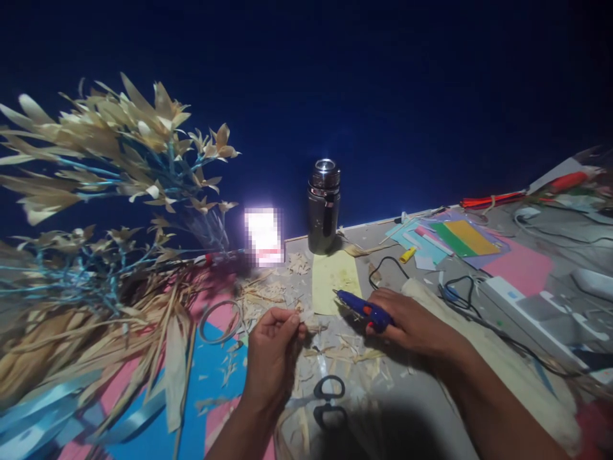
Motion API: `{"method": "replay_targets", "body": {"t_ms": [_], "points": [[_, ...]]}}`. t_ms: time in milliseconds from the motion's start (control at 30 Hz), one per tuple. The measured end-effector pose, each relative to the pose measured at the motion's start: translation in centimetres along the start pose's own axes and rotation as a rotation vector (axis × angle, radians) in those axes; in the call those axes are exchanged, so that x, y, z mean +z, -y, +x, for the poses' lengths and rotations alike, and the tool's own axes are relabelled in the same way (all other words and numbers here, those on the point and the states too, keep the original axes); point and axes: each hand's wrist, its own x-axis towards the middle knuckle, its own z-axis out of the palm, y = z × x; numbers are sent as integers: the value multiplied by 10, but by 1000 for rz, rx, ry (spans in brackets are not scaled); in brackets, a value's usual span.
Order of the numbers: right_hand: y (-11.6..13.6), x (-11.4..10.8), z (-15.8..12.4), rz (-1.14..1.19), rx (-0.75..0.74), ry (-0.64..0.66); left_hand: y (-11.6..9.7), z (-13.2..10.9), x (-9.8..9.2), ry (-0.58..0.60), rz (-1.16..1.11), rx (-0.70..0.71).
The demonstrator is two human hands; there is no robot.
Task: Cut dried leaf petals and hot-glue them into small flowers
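My right hand (407,322) grips a blue glue gun (364,310) lying low over the table, its nozzle pointing left toward a pale yellow sheet (335,278). My left hand (272,348) is closed in a pinch on a small strip of dried husk (306,319), held just left of the glue gun's tip. Husk scraps litter the table (364,402) between both hands. Black-handled scissors (328,399) lie just in front of my left hand.
A bunch of dried-leaf flowers on blue stems (119,166) fills the left. A metal flask (324,204) stands at the back, a bright lit screen (263,235) beside it. Coloured paper sheets (450,239), a white power strip (522,306), cables and a tape ring (220,322) lie around.
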Motion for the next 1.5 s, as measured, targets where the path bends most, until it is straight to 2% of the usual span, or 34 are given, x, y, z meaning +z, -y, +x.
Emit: {"method": "replay_targets", "body": {"t_ms": [200, 267, 333, 400, 467, 500, 567, 633, 700, 833, 1067, 1200, 1333, 1500], "points": [[7, -1, -2, -144, 75, 59, 3, -7, -2, -30, 211, 174], [6, 0, -2, -162, 86, 90, 6, -8, -4, -20, 216, 170], [5, 0, -3, -154, 65, 78, 9, -8, -4, 10, 143, 82], [7, 1, -3, -140, 31, -45, 10, -11, -1, 54, 13, -57], [16, 7, -1, -76, 14, -257, 10, -15, 5, 90, -118, -184], [22, 12, 0, -1, 24, -364, 10, -17, 7, 102, -161, -231], [38, 26, 5, 280, 78, -487, 12, -23, 12, 118, -182, -275], [54, 42, 11, 635, 227, -438, 16, -29, 14, 128, -141, -248], [65, 59, 16, 899, 307, -430, 21, -33, 14, 118, -72, -160], [71, 80, 23, 1280, 335, -392, 29, -35, 13, 86, 40, -31], [70, 87, 25, 1464, 304, -420, 34, -33, 12, 77, 132, 47], [71, 83, 24, 1539, 365, -400, 33, -33, 13, 122, 42, -41], [65, 76, 25, 1617, 426, -419, 26, -31, 14, 98, -95, -126], [60, 71, 24, 1713, 442, -351, 23, -29, 14, 112, -116, -169]]}}
